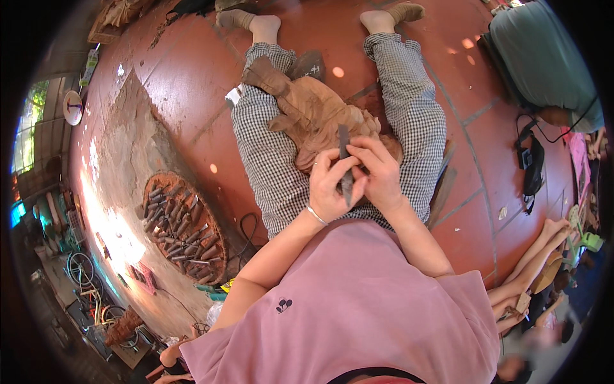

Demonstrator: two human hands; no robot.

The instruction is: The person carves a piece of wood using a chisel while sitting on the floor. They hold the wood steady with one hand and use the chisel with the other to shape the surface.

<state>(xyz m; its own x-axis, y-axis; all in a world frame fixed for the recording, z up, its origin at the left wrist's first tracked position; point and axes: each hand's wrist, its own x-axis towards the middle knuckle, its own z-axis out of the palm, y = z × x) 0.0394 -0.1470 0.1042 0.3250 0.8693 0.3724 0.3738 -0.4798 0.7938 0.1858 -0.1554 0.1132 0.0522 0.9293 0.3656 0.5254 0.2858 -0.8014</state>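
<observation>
Both of my hands are at my lap, close together over a narrow, flat, dark grey strip (344,136). Its exact kind is hard to make out, and its middle is partly hidden by my fingers. My left hand (329,189) pinches it from the left, a bracelet on that wrist. From the right, my right hand (378,171) grips it with bent fingers. Just beyond and beneath the hands lies a brown carved wooden figure (313,105), tilted between my legs, its near end partly covered by my hands.
At left, a big pale wooden slab (137,137) bears a round tray (220,256) of carving tools. A dark block (309,65) lies beyond the carving. On the red tiled floor (470,185) at right lie a black pouch (532,168) and a green-covered object (543,57). Other people sit at lower right.
</observation>
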